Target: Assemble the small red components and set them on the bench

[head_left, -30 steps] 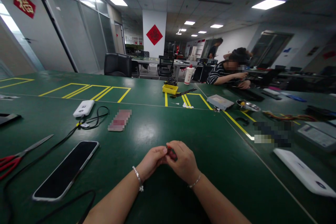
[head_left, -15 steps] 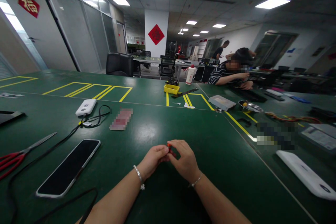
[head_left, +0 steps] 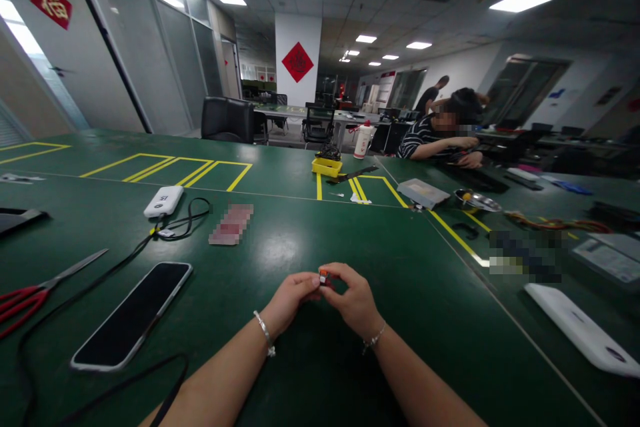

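Note:
Between my two hands, above the green table (head_left: 280,213), is a small orange-and-white piece (head_left: 323,277), too small to name. My left hand (head_left: 295,293) pinches it from the left with thumb and fingers. From the other side, the thumb and forefinger of my right hand (head_left: 353,297) close on it. Fingertips cover part of the piece. To the left lie a smartphone (head_left: 133,317) with a dark screen and a pinkish, pixelated banknote-like slip (head_left: 231,225).
Red-handled scissors (head_left: 40,293), a white power bank (head_left: 164,201) and a black cable (head_left: 100,265) are on the left. Farther off stand a yellow tray (head_left: 327,167) and a white bottle (head_left: 363,140). At right, a person in a striped shirt (head_left: 420,141) works near a long white object (head_left: 580,330).
The small piece has turned between my fingers, so a white face shows below the orange part. My hands stay nearly in place. A person in the background has shifted right.

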{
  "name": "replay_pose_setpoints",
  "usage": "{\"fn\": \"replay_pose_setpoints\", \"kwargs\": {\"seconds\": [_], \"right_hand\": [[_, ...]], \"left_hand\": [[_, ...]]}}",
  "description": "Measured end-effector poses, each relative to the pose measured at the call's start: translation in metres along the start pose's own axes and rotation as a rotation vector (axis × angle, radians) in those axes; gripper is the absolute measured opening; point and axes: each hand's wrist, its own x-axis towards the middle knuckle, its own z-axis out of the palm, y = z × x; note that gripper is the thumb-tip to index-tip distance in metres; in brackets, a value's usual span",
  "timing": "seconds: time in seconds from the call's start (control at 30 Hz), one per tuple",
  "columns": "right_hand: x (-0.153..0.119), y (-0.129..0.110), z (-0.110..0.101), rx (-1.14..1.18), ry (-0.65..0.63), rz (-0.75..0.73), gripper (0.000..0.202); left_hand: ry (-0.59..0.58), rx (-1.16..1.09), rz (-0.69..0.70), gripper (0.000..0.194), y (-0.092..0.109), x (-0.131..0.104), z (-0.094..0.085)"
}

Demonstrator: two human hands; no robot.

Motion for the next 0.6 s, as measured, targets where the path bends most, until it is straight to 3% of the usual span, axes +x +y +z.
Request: {"fn": "replay_pose_setpoints", "kwargs": {"seconds": [0.2,0.27,0.37,0.43,0.5,0.6], "right_hand": [[0.005,0.002,-0.007,-0.068,-0.042,-0.016,0.024],[0.008,0.013,-0.024,-0.182,-0.027,0.006,0.022],[0.009,0.044,-0.070,-0.483,0.046,0.110,0.025],[0.001,0.070,-0.107,-0.705,0.121,0.244,0.031],[-0.011,0.094,-0.140,-0.877,0.213,0.476,0.037],[-0.031,0.117,-0.170,-0.984,0.309,0.847,0.045]], "left_hand": [[0.042,0.098,-0.003,0.028,-0.005,0.003,0.000],[0.057,0.131,-0.012,0.028,-0.006,0.003,0.000],[0.069,0.167,-0.018,0.027,-0.006,0.003,-0.001],[0.077,0.199,-0.015,0.026,-0.006,0.003,-0.003],[0.087,0.232,-0.006,0.024,-0.005,0.004,-0.004],[0.093,0.255,0.005,0.021,-0.006,0.004,-0.005]]}}
